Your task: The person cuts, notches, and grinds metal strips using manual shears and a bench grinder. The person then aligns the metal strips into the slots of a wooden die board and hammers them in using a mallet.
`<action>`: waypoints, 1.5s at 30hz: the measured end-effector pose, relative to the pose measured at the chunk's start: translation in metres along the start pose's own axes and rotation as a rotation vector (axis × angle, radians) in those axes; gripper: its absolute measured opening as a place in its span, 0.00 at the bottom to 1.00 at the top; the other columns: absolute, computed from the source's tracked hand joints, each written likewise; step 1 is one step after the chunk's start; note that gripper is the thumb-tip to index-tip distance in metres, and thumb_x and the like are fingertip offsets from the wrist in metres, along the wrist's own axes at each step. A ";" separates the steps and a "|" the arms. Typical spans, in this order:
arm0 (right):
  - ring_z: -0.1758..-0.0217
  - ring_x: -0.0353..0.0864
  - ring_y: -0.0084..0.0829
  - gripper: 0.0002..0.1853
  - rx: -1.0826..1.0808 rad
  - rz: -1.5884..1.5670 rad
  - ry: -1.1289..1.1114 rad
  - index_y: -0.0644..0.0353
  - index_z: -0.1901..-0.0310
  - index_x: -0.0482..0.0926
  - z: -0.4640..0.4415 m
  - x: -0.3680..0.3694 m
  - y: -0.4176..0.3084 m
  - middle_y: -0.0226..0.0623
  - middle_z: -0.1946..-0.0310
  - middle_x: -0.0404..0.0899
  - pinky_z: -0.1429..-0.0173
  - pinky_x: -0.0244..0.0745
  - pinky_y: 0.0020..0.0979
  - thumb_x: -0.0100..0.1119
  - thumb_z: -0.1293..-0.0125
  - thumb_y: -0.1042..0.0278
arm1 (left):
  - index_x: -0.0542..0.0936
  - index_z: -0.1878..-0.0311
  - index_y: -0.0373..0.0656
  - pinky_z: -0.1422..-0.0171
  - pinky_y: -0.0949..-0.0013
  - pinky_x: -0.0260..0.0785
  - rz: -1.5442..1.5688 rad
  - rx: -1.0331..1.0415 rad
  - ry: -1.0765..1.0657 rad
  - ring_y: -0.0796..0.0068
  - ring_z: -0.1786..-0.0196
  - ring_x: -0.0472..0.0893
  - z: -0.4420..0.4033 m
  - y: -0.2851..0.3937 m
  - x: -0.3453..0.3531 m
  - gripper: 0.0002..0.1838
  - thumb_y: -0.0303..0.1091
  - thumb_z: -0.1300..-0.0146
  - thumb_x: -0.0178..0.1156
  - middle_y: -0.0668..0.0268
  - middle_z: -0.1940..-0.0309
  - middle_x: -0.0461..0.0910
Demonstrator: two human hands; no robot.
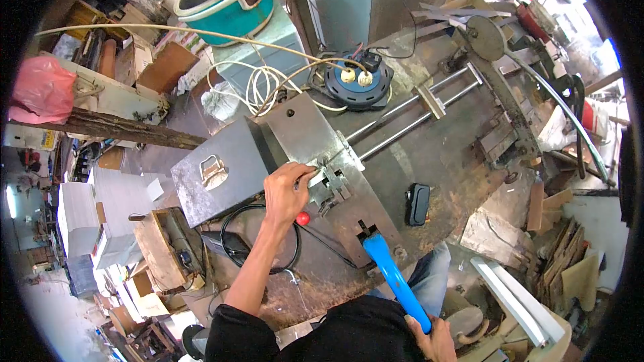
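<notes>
A bench machine with a flat steel top plate [349,218] stands in front of me, a metal box [228,171] at its left end. My left hand [287,191] reaches over the plate, thumb and fingers pinched together beside the small metal jaws [332,186]. Whatever sits between those fingertips is too small to name. A long blue lever [397,280] rises from a slot in the plate and slants toward my body. Around its near end my right hand [436,339] is closed. Just below the left hand shows a red ball knob [303,218].
Two steel guide rods [396,127] with a crossbar extend away from the plate. A blue cable reel [359,80] with plugs and loose cords lies behind. On the bench at right is a small black case [417,204]. A black cable [295,245] loops near the left forearm.
</notes>
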State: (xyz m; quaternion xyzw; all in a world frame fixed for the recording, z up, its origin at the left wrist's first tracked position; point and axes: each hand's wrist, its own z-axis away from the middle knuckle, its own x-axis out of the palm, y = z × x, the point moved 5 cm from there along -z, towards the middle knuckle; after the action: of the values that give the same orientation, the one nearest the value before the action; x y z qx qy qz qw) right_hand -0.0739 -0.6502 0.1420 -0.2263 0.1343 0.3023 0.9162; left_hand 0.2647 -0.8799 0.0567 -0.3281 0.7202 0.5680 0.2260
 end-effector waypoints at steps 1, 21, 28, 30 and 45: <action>0.53 0.83 0.60 0.41 0.006 0.103 0.079 0.75 0.53 0.80 0.006 -0.002 -0.003 0.64 0.69 0.82 0.48 0.75 0.51 0.57 0.33 0.30 | 0.88 0.63 0.38 0.60 0.64 0.76 -0.004 0.014 0.006 0.59 0.65 0.86 0.000 0.005 -0.007 0.08 0.18 0.47 0.68 0.56 0.67 0.87; 0.60 0.84 0.55 0.33 -0.321 0.066 0.448 0.68 0.57 0.83 -0.053 0.048 0.103 0.60 0.64 0.83 0.53 0.78 0.46 0.65 0.35 0.36 | 0.90 0.59 0.42 0.65 0.70 0.67 0.194 0.594 -0.046 0.69 0.70 0.79 0.036 0.209 -0.101 0.19 0.13 0.55 0.67 0.64 0.69 0.86; 0.42 0.82 0.30 0.27 -0.739 -1.045 0.870 0.70 0.38 0.77 0.108 0.029 0.096 0.44 0.45 0.83 0.37 0.76 0.36 0.71 0.35 0.65 | 0.87 0.65 0.34 0.62 0.75 0.69 0.781 0.394 -0.787 0.79 0.69 0.79 0.108 0.296 -0.029 0.06 0.17 0.47 0.72 0.64 0.73 0.84; 0.39 0.81 0.31 0.27 -0.833 -1.238 1.024 0.70 0.36 0.75 0.150 0.035 0.113 0.43 0.44 0.83 0.34 0.74 0.35 0.70 0.34 0.66 | 0.89 0.64 0.34 0.62 0.76 0.69 0.782 0.424 -1.003 0.80 0.69 0.80 0.146 0.326 -0.015 0.06 0.19 0.46 0.73 0.63 0.71 0.87; 0.59 0.87 0.24 0.12 -0.352 -1.933 2.024 0.65 0.51 0.86 0.314 0.342 0.424 0.39 0.59 0.88 0.56 0.87 0.28 0.64 0.27 0.66 | 0.84 0.49 0.36 0.45 0.68 0.74 0.193 1.486 -2.005 0.71 0.52 0.84 0.574 0.443 0.065 0.27 0.27 0.54 0.81 0.57 0.55 0.87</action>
State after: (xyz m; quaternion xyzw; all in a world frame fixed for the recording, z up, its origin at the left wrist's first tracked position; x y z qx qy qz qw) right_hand -0.0332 -0.0222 0.1404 -0.4541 0.4802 -0.7151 0.2277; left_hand -0.1302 -0.2778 0.1630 0.5090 0.3982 0.0385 0.7621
